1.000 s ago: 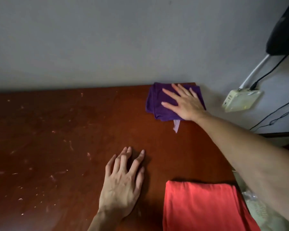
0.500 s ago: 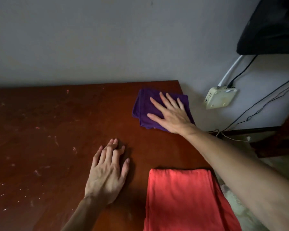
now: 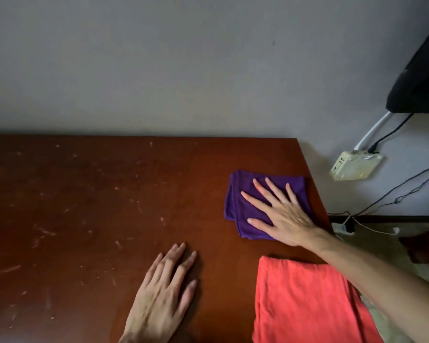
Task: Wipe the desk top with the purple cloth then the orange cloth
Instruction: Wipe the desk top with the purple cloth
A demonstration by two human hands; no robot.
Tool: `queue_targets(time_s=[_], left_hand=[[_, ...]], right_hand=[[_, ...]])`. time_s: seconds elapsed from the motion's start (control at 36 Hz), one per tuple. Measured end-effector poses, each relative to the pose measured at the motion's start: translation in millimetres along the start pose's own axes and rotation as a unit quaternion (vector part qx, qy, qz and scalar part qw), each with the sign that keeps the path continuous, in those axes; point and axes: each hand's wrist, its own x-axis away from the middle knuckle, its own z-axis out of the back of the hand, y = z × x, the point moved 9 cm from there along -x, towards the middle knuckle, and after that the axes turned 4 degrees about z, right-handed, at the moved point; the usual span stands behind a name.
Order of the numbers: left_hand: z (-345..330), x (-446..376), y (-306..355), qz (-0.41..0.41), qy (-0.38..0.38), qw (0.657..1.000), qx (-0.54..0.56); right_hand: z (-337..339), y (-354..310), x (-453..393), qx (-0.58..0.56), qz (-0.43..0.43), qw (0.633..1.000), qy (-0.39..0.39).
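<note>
Head: right hand [image 3: 286,214] on purple cloth [image 3: 243,206]

Our right hand [image 3: 281,214] lies flat, palm down, fingers spread and pointing toward 11 o'clock. Its forearm extends toward 4 o'clock, bare and nearly straight. Our left hand [image 3: 162,295] rests flat, palm down, at 6 o'clock, fingers close together and pointing toward 1 o'clock. Neither hand grips anything.
</note>
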Motion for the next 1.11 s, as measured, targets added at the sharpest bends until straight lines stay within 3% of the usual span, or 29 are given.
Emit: queue_targets(time_s=[0.22,0.5,0.83,0.92,1.0,1.11], left_hand=[[-2.9,-4.0,0.4,-0.001,0.026,1.0,-0.002],[-1.7,-7.6,0.9,-0.008,0.001,1.0,-0.024],[0.7,-5.0,5.5,0.0,-0.029,1.0,-0.012],[11.2,-5.3,4.8,0.006,0.007,0.999,0.037],[36.1,8.2,2.4,0.022,0.097,0.991,0.09],[53.9,45.4,-35.7,0.09,0.135,0.983,0.082]], right_hand=[[10.1,-11.1,-120.2,-0.012,-0.003,1.0,-0.008],[13.9,-13.8,-237.7,-0.03,-0.034,0.999,-0.009],[6.5,-68.9,-181.4,-0.035,-0.056,0.998,0.009],[3.9,-97.1,-152.0,-0.036,-0.054,0.998,0.007],[2.2,-132.3,-111.5,-0.044,-0.057,0.997,0.006],[-4.4,-189.5,-48.9,-0.044,-0.052,0.997,0.023]])
